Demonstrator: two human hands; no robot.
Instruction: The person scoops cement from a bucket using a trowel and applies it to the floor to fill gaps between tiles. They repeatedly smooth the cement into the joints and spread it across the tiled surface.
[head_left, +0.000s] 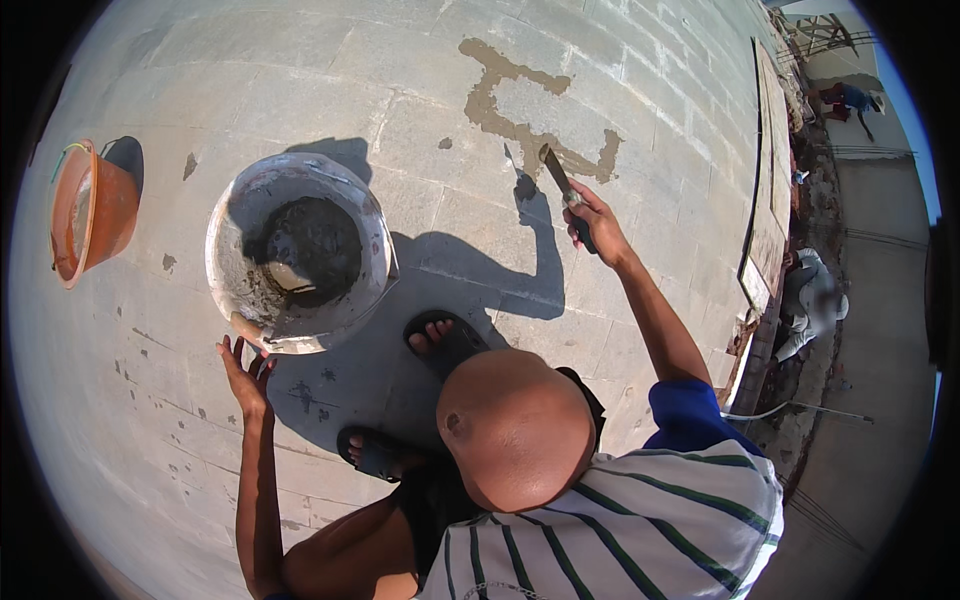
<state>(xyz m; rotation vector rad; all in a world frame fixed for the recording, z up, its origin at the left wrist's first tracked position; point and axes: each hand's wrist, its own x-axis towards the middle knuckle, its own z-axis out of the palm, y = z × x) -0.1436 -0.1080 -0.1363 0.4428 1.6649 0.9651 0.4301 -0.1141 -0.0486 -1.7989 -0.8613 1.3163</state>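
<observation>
My right hand [596,220] grips a putty knife [556,172] with a dark handle, its blade pointing up and away from me over the block surface. Just beyond the blade lies a patch of wet brown mortar [490,105], spread in crooked strips along the joints. A large whitish bucket [225,225] stands at left, with dark grey mortar [315,245] inside. Against its near rim rests a brown, rounded handle-like piece [248,328]; what it belongs to is unclear. Close by, my left hand [248,382] is open, fingers spread beside the rim; whether they touch it is hard to tell.
An orange bucket [110,210] leans at far left. My sandalled feet [440,340] are on the grey block surface [420,100], near the whitish bucket. Along the right run boards [765,180] and rubble; two people [812,300] are beyond them.
</observation>
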